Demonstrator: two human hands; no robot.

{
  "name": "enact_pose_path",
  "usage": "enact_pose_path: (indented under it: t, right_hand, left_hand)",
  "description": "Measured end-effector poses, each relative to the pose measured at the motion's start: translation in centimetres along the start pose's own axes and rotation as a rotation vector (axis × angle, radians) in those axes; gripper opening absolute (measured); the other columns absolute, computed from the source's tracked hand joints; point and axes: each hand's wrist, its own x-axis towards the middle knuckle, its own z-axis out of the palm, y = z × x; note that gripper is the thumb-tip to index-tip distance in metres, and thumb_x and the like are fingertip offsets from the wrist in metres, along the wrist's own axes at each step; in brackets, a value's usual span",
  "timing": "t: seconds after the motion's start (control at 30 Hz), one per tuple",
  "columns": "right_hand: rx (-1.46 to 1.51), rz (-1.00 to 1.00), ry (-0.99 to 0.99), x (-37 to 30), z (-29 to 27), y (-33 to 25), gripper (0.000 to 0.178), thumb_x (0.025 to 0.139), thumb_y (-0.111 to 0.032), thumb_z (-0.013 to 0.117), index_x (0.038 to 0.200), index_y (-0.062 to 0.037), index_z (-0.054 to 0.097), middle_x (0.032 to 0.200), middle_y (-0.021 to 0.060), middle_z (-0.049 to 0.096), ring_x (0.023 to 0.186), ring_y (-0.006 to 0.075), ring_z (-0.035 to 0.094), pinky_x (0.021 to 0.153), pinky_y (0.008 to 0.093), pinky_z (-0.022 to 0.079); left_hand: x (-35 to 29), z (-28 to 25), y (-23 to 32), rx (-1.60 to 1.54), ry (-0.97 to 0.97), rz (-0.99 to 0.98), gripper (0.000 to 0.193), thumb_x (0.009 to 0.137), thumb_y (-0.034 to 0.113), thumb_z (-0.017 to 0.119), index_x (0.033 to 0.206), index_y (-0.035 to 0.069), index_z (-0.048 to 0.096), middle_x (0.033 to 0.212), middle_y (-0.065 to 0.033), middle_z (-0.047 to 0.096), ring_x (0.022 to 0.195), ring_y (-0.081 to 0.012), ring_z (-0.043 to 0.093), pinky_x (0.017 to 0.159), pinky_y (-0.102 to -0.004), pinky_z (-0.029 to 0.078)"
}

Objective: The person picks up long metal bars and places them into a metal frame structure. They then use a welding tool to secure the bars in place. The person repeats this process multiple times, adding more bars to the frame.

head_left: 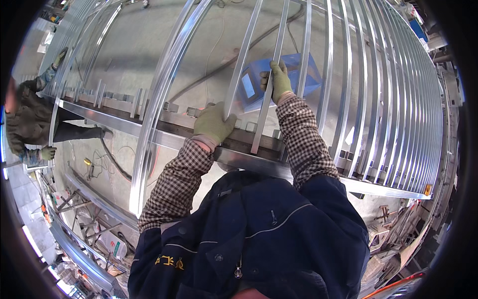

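Note:
My right hand (279, 82), in an olive work glove, is closed round a narrow silver metal bar (264, 112). The lower end of this bar rests over the near rail (174, 139) of a large metal frame. Lower and to the left, my gloved left hand (214, 123) closes at the bottom end of a neighbouring metal bar (244, 60); its fingers are partly hidden and slightly blurred. Small square blocks (250, 127) line the rail beside that hand. Checked sleeve covers wrap both forearms.
Many parallel bars (383, 99) fill the frame's right side. Two long profiles (162, 94) cross the rail at left. Below the bars stands a blue box (311, 74). A co-worker (30, 119) handles a bar at far left. Hoses (214, 74) lie on the floor.

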Motion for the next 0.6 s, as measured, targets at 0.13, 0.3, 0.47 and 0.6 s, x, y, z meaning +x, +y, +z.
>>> enact_pose_path:
  t: [0.13,0.3,0.47,0.6]
  right_hand:
    - [-0.053,-0.042,0.01,1.2,-0.2,0.6,0.064,0.105,-0.038,0.066,0.161,-0.0224,0.037,0.101,0.0132,0.073,0.076,0.0243,0.07,0.061,0.0397,0.057]
    - [-0.92,-0.856,0.37,-0.8,1.8,-1.9,0.059,0.094,-0.028,0.072,0.148,-0.0057,0.06,0.125,0.0206,0.072,0.115,0.033,0.071,0.097,0.043,0.057]
    - [-1.36,-1.212,-0.379,-6.1,7.5,-0.7,0.035,0.098,-0.036,0.065,0.115,-0.0079,0.076,0.123,0.0168,0.073,0.124,0.0353,0.067,0.116,0.0494,0.045]
    - [-1.703,-1.132,-0.469,-7.0,8.8,1.0,0.038,0.101,-0.043,0.059,0.106,-0.0089,0.077,0.116,0.0151,0.075,0.121,0.0344,0.068,0.125,0.0555,0.034]
  left_hand:
    - [-0.1,0.3,-0.8,-0.032,0.023,0.036,0.052,0.095,0.044,0.072,0.129,0.005,0.068,0.11,-0.0212,0.075,0.105,-0.0398,0.071,0.092,-0.0504,0.056]
    - [-1.7,-0.6,-4.0,-0.483,0.126,-0.022,0.051,0.099,0.034,0.074,0.138,0.002,0.065,0.098,-0.0132,0.074,0.089,-0.0226,0.07,0.082,-0.0366,0.057]
    - [-6.7,-2.4,-9.5,-0.701,0.371,-0.019,0.037,0.1,0.014,0.073,0.135,0.0,0.068,0.095,-0.0028,0.07,0.085,-0.0101,0.064,0.079,-0.0261,0.053]
    - [-12.2,-4.5,-16.0,-0.667,0.616,0.027,0.036,0.103,0.005,0.07,0.137,-0.002,0.066,0.104,-0.0023,0.07,0.09,-0.0089,0.063,0.082,-0.0246,0.053]
